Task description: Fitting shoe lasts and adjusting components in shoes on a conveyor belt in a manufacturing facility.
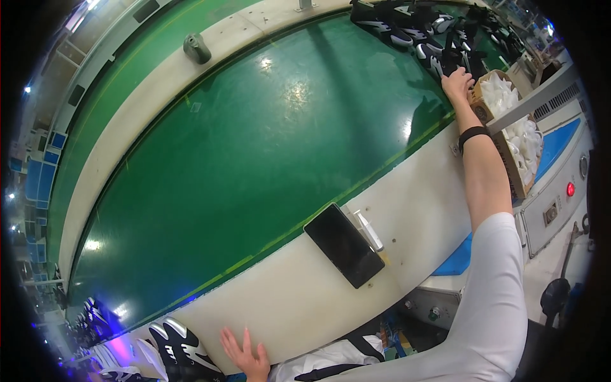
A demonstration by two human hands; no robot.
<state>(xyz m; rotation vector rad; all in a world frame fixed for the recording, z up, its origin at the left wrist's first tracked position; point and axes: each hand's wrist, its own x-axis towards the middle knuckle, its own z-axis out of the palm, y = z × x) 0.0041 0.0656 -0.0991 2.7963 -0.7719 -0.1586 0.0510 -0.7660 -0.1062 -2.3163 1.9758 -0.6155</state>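
My right arm stretches to the far right, where my right hand (456, 85) closes on the near edge of a black sneaker (470, 62). Its fingertips partly merge with the dark shoe. That sneaker is at the near end of a cluster of black sneakers (407, 28) with white and silver trim, lying on the green belt (254, 140). My left hand (248, 358) is low over the cream ledge (299, 305), fingers spread and nothing in them. Just left of it stands a pair of black sneakers (181, 350) with white toes.
A dark-screened tablet or phone (345, 245) lies on the ledge beside a white tube-like item (369, 230). Cartons of white stuffing (523, 146) stand by my right forearm. Across the belt, a grey-green cylindrical object (196, 49) rests on the far ledge. More shoes (92, 318) sit at lower left.
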